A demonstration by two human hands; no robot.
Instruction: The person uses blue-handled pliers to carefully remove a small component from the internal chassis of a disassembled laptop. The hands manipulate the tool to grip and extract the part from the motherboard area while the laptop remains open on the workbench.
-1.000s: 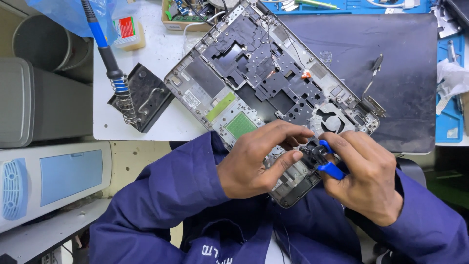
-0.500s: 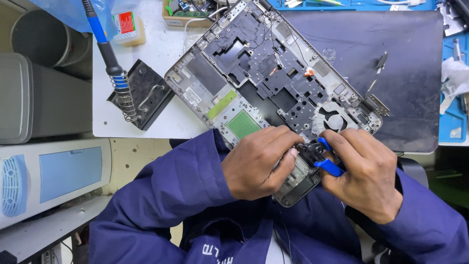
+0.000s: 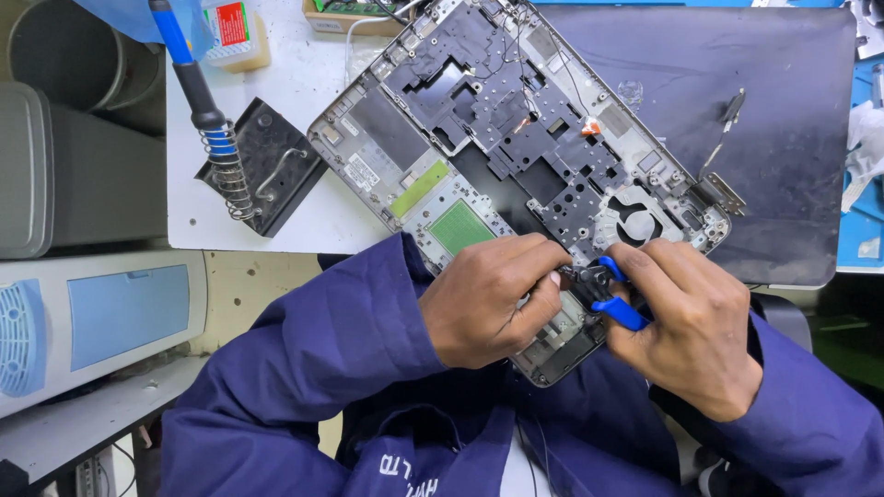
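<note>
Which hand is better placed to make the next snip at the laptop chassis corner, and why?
Probably the right hand: its grip already holds the blue-handled cutters at the laptop chassis corner, while the left hand steadies it.

Clearance around the work area

Open mat (image 3: 783,138) was left on the right; leftward passage was obstructed by the soldering iron stand (image 3: 262,170).

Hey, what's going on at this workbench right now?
A person in a dark blue work jacket is working on an opened laptop chassis that lies at an angle across the bench. The right hand holds blue-handled cutters at the chassis's near corner, while the left hand steadies that same corner. A soldering iron sits in its coiled stand to the left, and a dark mat lies under the chassis's right side.
</note>
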